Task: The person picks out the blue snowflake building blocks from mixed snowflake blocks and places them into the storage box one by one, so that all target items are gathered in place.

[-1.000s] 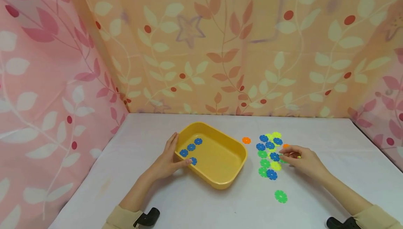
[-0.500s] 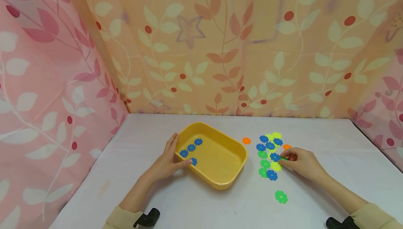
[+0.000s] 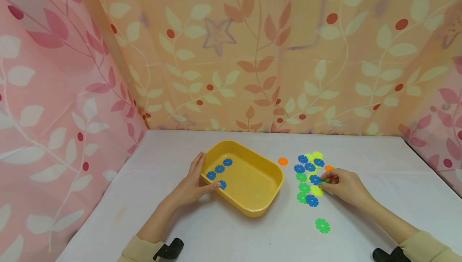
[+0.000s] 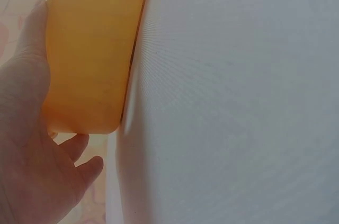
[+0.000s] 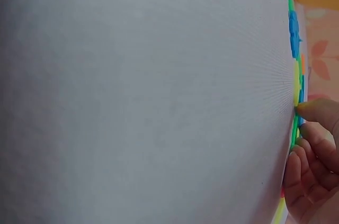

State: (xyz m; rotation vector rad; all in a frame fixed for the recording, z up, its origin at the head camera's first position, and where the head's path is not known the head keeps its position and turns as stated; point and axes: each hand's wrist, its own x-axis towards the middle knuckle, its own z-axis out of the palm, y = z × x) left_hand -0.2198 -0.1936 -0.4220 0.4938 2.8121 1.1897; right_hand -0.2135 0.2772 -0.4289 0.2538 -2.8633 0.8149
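Note:
My left hand [image 3: 192,186] grips the near-left corner of a yellow plastic tray [image 3: 252,205], thumb over the rim and fingers along the outer end wall. Several blue notched snowflake discs [image 3: 219,169] lie inside, one partly behind the thumb. In the left wrist view the hand [image 4: 37,171] holds the outer wall of the tray [image 4: 95,54]. My right hand [image 3: 344,186] pinches at the edge of a blue disc [image 3: 315,180] on the loose pile, with a green disc partly hidden under the fingers. In the right wrist view the fingertips of that hand [image 5: 315,166] are down at the cloth.
Blue, green and yellow discs [image 3: 304,188] overlap in a pile right of the tray. One orange disc [image 3: 283,161] lies between tray and pile, another [image 3: 329,168] behind the right hand. A lone green disc [image 3: 323,225] lies nearer on the white-covered table [image 3: 231,242]. Patterned curtains stand behind.
The right hand has lowered slightly and its thumb and finger have closed in at the blue disc's edge. The left hand and tray have stayed in place.

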